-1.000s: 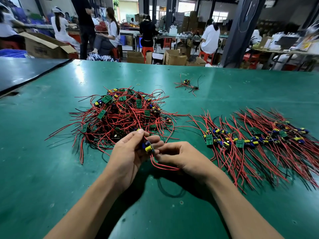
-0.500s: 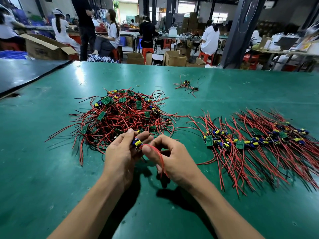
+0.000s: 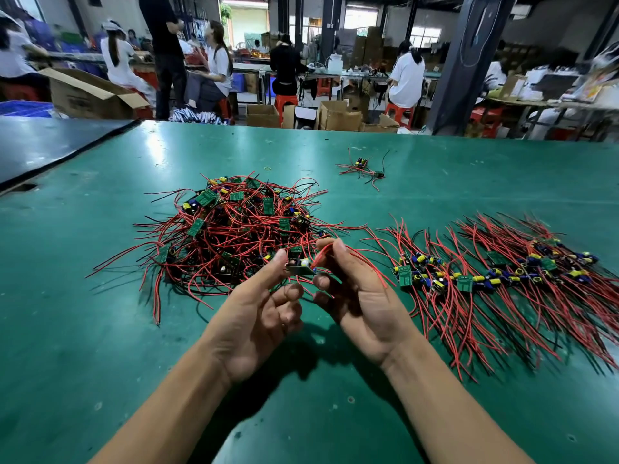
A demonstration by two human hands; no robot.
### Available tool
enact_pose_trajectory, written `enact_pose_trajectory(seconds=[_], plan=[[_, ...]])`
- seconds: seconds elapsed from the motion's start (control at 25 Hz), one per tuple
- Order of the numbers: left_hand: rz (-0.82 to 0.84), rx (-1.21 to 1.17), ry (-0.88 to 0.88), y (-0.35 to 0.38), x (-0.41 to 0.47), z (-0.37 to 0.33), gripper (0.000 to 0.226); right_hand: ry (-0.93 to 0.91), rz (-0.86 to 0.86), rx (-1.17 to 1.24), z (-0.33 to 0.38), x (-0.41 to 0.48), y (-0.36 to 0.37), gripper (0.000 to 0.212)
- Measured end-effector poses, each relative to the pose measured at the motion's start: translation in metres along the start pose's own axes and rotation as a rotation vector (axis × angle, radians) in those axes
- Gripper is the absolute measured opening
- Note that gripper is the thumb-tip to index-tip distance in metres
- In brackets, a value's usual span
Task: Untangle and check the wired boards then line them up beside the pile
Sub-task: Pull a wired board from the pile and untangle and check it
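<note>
Upturned left hand (image 3: pixel 254 326) pinches board (image 3: pixel 300 268), right hand (image 3: pixel 358 296) wires (image 3: pixel 318 259).

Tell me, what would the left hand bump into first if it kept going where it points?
Likely the tangled pile of wired boards right ahead. But the left hand, holding a small board, may sit above it.
</note>
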State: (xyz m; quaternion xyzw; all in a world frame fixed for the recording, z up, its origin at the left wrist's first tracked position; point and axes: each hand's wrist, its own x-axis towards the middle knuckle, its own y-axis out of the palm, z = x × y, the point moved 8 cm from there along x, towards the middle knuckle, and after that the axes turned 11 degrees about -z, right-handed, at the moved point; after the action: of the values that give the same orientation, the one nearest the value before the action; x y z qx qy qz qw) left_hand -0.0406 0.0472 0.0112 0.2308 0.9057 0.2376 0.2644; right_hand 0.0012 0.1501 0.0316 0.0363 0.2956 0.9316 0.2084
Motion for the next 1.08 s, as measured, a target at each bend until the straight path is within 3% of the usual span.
enact_pose_trajectory(seconds=[0.2,0.44,0.64,0.76,1.08], plan=[[-0.043,0.036,0.216,-0.001,-0.001,-0.014,0.016,0.126,-0.06,0.002,-0.011,0.003,-0.003,0.03],[-0.051,0.334,0.591,0.003,-0.012,-0.03,0.026,0.061,-0.113,-0.198,-0.018,0.005,-0.005,0.029],[0.164,0.184,0.293,0.011,-0.005,-0.011,0.042,0.044,-0.086,-0.133,-0.003,0.004,-0.007,0.017],[0.124,0.14,0.153,0.008,0.0,-0.004,0.034,0.082,0.004,-0.174,-0.002,0.001,-0.006,0.019],[0.123,0.187,0.136,0.008,-0.001,0.004,0.038,0.118,0.037,-0.245,-0.007,0.0,-0.009,0.028]])
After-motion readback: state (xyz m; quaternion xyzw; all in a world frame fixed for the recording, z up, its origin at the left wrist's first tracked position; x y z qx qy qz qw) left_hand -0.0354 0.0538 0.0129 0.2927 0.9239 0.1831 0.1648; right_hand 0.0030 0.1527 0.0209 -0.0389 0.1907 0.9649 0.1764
